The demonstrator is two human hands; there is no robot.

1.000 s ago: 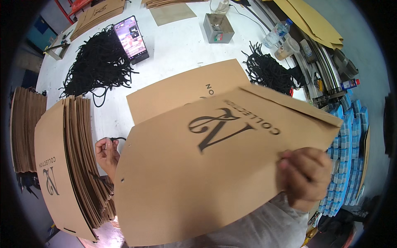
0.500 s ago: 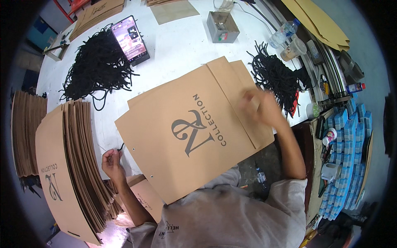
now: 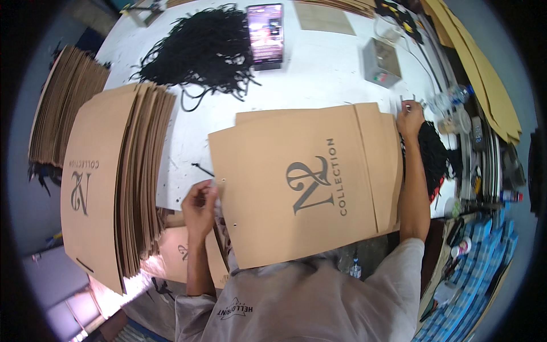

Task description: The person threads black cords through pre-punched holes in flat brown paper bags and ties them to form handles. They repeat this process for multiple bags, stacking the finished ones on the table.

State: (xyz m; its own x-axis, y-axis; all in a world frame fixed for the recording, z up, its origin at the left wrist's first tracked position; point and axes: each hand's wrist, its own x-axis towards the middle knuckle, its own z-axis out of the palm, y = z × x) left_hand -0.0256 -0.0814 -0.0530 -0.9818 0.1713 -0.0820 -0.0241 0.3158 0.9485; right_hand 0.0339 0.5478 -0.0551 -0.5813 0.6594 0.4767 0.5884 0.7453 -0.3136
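A flat brown paper bag (image 3: 273, 194) with dark printing lies in front of me, partly over my lap, its folded base to the right. Two small punched holes show near its left edge. Beside that edge, my left hand (image 3: 199, 208) pinches a short black cord (image 3: 202, 169), whose tip sticks out past the fingers. My right hand (image 3: 410, 121) is beyond the bag's right side, at the far end of a bundle of black cords (image 3: 436, 151). Its fingers are drawn together; whatever they hold is too small to make out.
A tall stack of brown bags (image 3: 97, 176) stands on the left, with another stack (image 3: 65, 108) behind. A large heap of black cords (image 3: 199, 48) lies beside a propped phone (image 3: 266, 37). At the right are a grey box (image 3: 382, 62), a plastic cup (image 3: 456, 122) and a bottle (image 3: 453, 98).
My view has turned, so the table's things sit differently in the picture. My right hand has moved off the bag's folded base to the far right. My left hand stays by the punched edge.
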